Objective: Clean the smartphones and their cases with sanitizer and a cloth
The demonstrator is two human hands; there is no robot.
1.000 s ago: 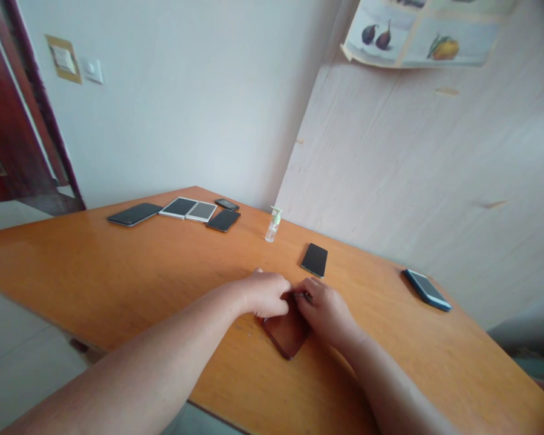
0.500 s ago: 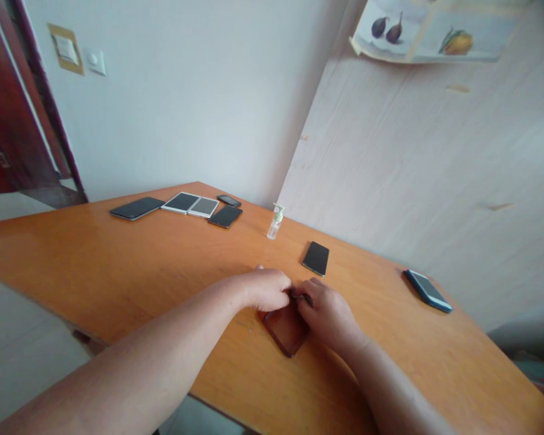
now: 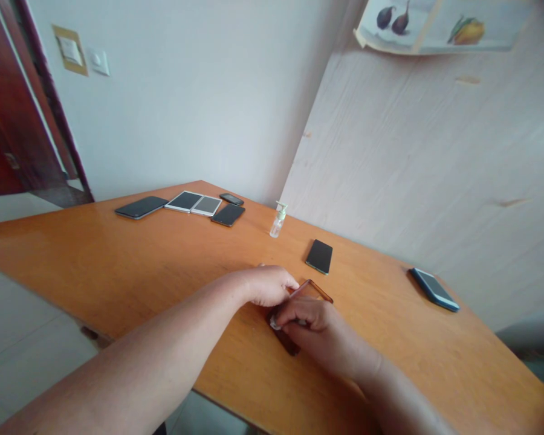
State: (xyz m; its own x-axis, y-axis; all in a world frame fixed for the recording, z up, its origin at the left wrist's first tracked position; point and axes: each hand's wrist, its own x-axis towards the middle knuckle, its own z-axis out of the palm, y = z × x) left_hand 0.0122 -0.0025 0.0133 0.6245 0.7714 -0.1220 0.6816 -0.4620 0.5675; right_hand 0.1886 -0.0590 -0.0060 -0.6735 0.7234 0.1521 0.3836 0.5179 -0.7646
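Site: a plain indoor room, most likely in a home; a small office could not be ruled out. Evidence: pale painted wall carried a light switch with a second wall plate just beside it. Dark red door stood at far left. Floor was of pale tiles. Fruit pictures, on paper with a curling corner, hung on a pale, streaked panel. Worktop was a plain orange-brown wooden table, its surface scuffed, with phones and a pump bottle spread about it.
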